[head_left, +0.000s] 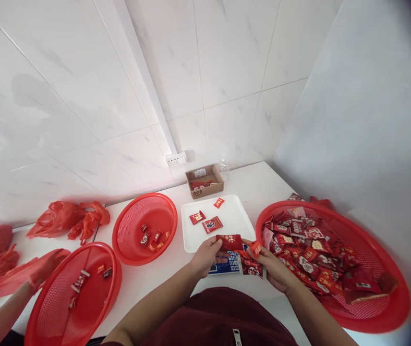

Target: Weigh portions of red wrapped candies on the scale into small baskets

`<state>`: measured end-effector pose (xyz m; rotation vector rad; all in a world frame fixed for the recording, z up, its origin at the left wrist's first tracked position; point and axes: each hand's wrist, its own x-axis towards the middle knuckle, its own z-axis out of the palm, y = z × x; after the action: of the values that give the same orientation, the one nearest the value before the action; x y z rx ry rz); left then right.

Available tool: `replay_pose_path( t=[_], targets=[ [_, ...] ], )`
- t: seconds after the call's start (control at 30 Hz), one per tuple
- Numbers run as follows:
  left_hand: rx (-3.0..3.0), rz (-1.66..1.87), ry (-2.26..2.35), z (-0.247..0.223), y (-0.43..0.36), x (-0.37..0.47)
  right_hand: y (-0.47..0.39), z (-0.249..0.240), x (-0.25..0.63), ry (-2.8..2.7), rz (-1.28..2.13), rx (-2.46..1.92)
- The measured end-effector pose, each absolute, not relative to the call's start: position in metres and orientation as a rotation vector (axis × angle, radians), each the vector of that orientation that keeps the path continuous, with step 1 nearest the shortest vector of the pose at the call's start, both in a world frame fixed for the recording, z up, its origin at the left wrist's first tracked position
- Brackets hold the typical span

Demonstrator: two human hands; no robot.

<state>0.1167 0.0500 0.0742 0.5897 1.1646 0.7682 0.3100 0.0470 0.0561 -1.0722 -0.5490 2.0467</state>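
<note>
"Gripping what?"
"Our left hand (206,257) grasps a red packet (231,241); our right hand (275,271), wrapped candies (256,247), partly hiding the scale keypad (233,263)."
"Around us?"
"Heaped basket (400,302), right of both hands."

Tiled wall (227,57) and red plastic bags (59,218) behind the white surface (273,185).
A white cable cover (149,86) slants down the grey-veined tiles to a white socket (175,159); something clear and plastic (223,166) sits near the wall, and a plain pale panel (367,120) rises at the right.
</note>
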Motion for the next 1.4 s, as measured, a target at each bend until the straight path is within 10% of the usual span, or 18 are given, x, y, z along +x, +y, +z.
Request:
replay_pose_path(
  t=[1.4],
  targets=[
    [0.234, 0.782, 1.357, 0.042, 0.034, 0.068, 0.068, 0.039, 0.336, 0.078, 1.781, -1.147]
  ],
)
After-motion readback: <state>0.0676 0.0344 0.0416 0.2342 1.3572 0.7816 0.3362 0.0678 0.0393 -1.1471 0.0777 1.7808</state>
